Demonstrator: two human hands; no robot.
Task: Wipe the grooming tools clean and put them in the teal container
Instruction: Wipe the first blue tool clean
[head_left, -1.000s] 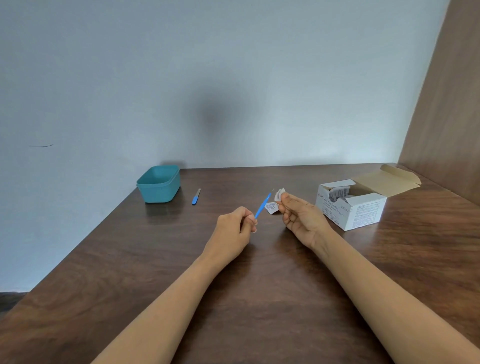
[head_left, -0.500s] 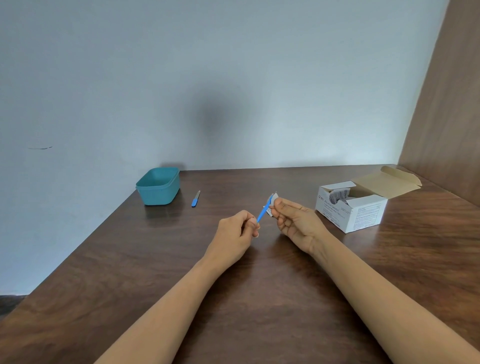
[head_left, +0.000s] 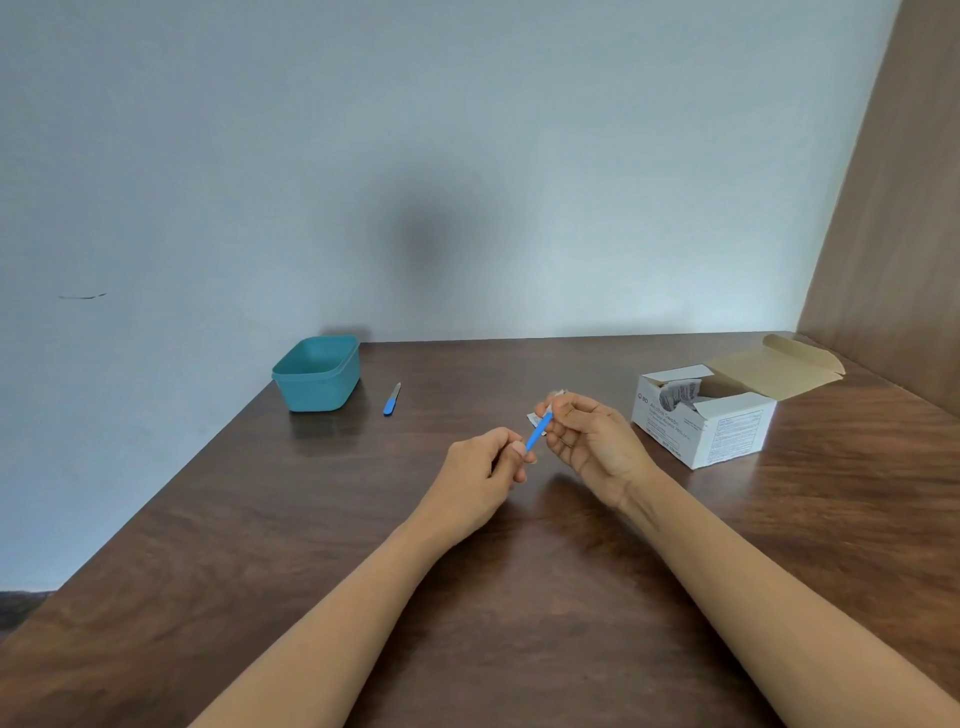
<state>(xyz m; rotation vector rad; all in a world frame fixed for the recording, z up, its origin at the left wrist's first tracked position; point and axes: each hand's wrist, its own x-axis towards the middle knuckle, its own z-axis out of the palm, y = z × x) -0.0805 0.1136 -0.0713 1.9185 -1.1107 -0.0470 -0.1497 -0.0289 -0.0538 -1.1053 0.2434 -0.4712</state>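
Far to the left on the table sits the teal container. Its top is open, and nothing shows inside it from this view. Just right of the teal container, the loose blue tool lies flat on the wood. It does not touch the container, and no hand touches it.

Further right of the teal container, and closer to the person, the left hand pinches the low end of the held blue tool between its thumb and curled fingers. This tool is a thin stick. Its long line points up and to the right, away from the left hand and into the right hand. The right hand pinches a small white wipe around the top end of the stick. The two hands are near each other but do not touch.

The wiping probably has to slide along the stick's long line. The teal container lies to the left, so the left hand looks like the nearer one to drop the stick in.

Far right of the teal container stands the open white box of wipes.
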